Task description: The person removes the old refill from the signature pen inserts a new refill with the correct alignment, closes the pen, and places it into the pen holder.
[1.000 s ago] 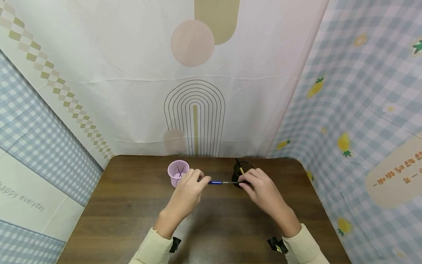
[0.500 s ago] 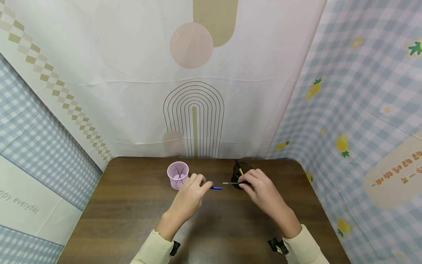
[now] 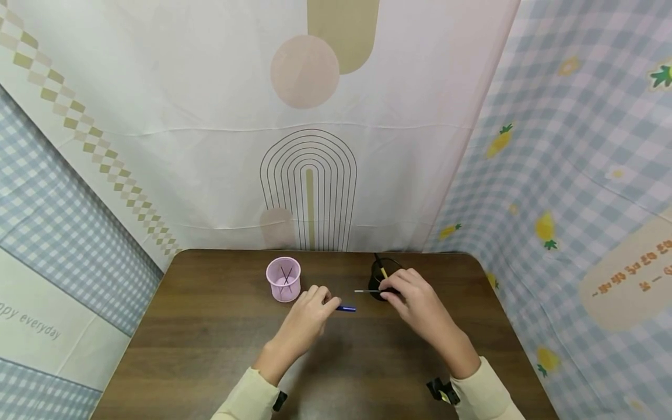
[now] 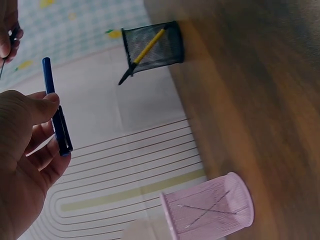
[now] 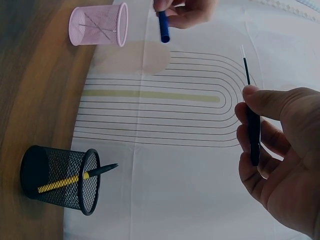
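My left hand [image 3: 307, 315] pinches a dark blue pen barrel [image 4: 56, 107] with a clip along its side. Its free end points toward the right hand in the head view. My right hand [image 3: 420, 300] grips a black pen part [image 5: 254, 131], from which a thin refill [image 5: 246, 67] sticks out. A gap separates the blue barrel from the refill, and the barrel sits a little nearer the body. Both pieces are held above the table. The right fingers partly hide the black piece in the head view.
A pink mesh pen cup [image 3: 283, 286] stands at the back left of the brown wooden table [image 3: 210, 332]. Behind the right hand is a black mesh pen cup [image 5: 60, 175] with a yellow and black pencil-like stick [image 5: 75, 180] leaning in it. Patterned cloths hang around the table.
The left hand has moved toward the body and slightly right with the blue barrel, out of line with the refill. The right hand has stayed almost still.
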